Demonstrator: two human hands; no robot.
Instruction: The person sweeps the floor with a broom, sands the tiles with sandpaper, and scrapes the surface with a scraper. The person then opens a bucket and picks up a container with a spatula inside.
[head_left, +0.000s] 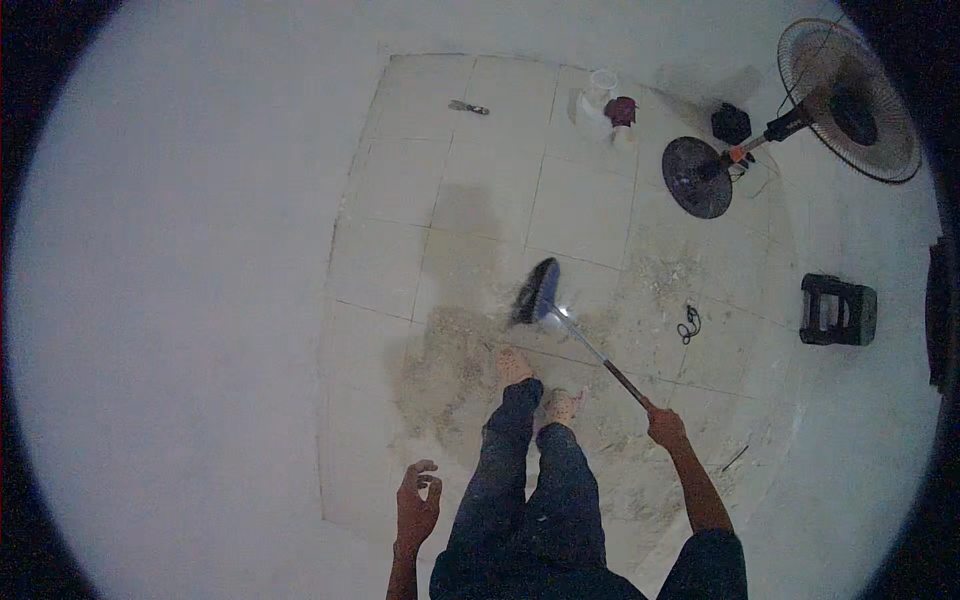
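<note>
My right hand [666,425] grips the dark end of a broom's long metal handle [600,355]. The broom head [537,292], blue with dark bristles, rests on the tiled floor [585,205] just beyond my sandalled feet [515,366]. My left hand [420,500] hangs beside my left leg, empty, with its fingers apart and slightly bent. Dust and debris [450,370] are spread around my feet and to their right. A small looped black cord [688,325] lies right of the broom handle.
A pedestal fan [848,100] on a round base [697,178] stands back right, near a black object [730,124], a clear container [602,85] and a maroon item [620,112]. A small scraper [469,107] lies farther back. A black plastic stool [838,310] is at right. White walls surround the floor.
</note>
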